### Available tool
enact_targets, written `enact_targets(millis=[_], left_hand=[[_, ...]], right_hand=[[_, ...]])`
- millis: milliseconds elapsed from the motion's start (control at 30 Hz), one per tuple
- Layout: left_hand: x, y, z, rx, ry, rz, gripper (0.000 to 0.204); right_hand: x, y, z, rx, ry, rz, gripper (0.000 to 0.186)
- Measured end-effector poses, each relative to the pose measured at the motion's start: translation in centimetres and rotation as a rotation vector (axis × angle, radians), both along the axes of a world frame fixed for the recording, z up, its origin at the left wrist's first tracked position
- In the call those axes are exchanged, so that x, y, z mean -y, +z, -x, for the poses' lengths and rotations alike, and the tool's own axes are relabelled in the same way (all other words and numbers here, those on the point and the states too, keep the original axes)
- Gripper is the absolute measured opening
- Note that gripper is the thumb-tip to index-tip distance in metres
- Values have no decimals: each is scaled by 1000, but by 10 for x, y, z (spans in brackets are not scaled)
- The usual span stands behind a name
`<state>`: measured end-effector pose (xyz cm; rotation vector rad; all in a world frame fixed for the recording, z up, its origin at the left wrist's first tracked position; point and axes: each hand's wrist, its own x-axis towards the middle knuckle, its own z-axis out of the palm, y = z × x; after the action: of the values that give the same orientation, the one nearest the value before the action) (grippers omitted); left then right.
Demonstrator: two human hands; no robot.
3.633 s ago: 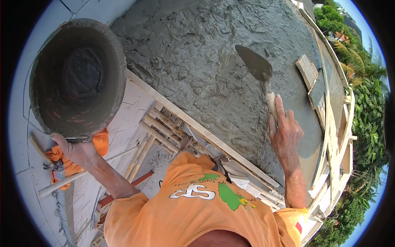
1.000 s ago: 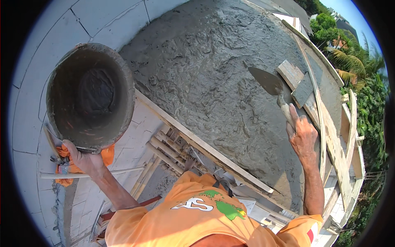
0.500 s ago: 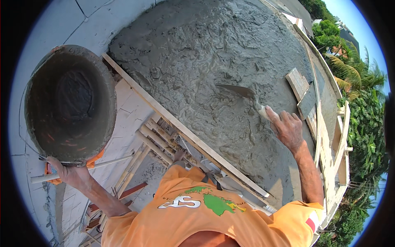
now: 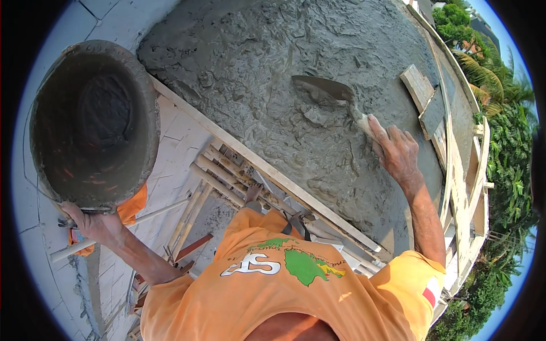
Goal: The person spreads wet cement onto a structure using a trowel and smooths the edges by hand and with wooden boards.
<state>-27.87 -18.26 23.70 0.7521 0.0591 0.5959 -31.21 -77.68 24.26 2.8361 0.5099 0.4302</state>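
Observation:
My left hand (image 4: 99, 224) grips the lower rim of a round, cement-crusted bucket (image 4: 60, 159), tilted toward me, with dark grey residue inside. In my right hand (image 4: 395, 148) is the pale handle of a pointed trowel (image 4: 324, 88), whose blade rests in the wet, rough grey cement (image 4: 256, 96). A long wooden board (image 4: 261, 165) borders the cement on my side.
Light block wall (image 4: 74, 25) at left, with orange cloth (image 4: 131, 202) under the bucket. Bamboo poles (image 4: 216, 182) lie below the board, where my bare foot (image 4: 253, 190) stands. Loose planks and wooden formwork (image 4: 463, 187) line the right edge, with trees (image 4: 500, 170) beyond.
Since a second ago the trowel has moved left, away from the planks, into the cement, where a hollow shows beneath its blade. My left hand still holds the bucket; the whole view has shifted.

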Motion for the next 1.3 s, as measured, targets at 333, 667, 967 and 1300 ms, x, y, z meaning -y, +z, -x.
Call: enact_targets(millis=[333, 667, 967, 1300], left_hand=[[17, 0, -2, -75, 437, -870, 43], [18, -10, -21, -228, 400, -1065, 45], [54, 26, -19, -104, 109, 74, 49], [20, 1, -7, -119, 216, -199, 46]], right_hand=[[20, 40, 134, -106, -85, 61, 72], [47, 11, 104, 70, -176, 92, 65], [22, 25, 179, 24, -227, 23, 63], [-6, 63, 3, -150, -232, -571, 61]])
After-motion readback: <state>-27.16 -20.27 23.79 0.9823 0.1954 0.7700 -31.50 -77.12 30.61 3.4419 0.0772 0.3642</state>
